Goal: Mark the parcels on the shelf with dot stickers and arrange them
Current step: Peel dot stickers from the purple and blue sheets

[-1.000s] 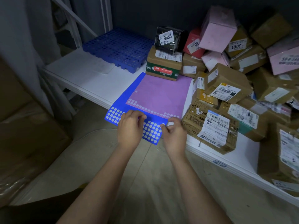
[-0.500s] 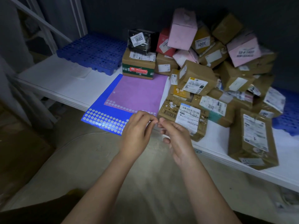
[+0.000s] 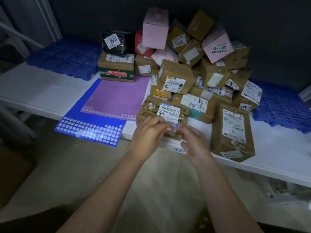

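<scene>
Pinched near the fingertips of the left hand (image 3: 148,133) is a small blue dot sticker (image 3: 176,125), though motion blur leaves it unclear whether the thumb or only the forefinger bears on it. Whether the right hand (image 3: 193,143) grips anything cannot be told: its fingers are loosely curled and blurred, just beside the left hand at 3 o'clock. The sticker is held over the near edge of a flat brown printed parcel (image 3: 146,110), against the lower corner of that parcel's white barcode label (image 3: 169,112).

At 9 o'clock from the hands, a blue sticker sheet (image 3: 90,130) is laid on the white shelf (image 3: 42,95), its near edge overhanging the shelf front and rows of pale dots showing on it. A purple sticker sheet (image 3: 116,98) is laid over its far part, with two rows of pale dots along the near edge.

At 3 o'clock from the hands, a tall brown parcel (image 3: 233,132) is stood near the shelf edge, with a long white label on its face. From 12 to 2 o'clock, a heap of brown and pink parcels (image 3: 193,52) is piled against the dark back wall. At 11 o'clock, a black parcel (image 3: 117,41) marked 9665 is set on a brown box with a green band (image 3: 116,68). Blue plastic grid mats (image 3: 64,56) are seen on the shelf at 10 o'clock and at 3 o'clock behind the heap.
</scene>
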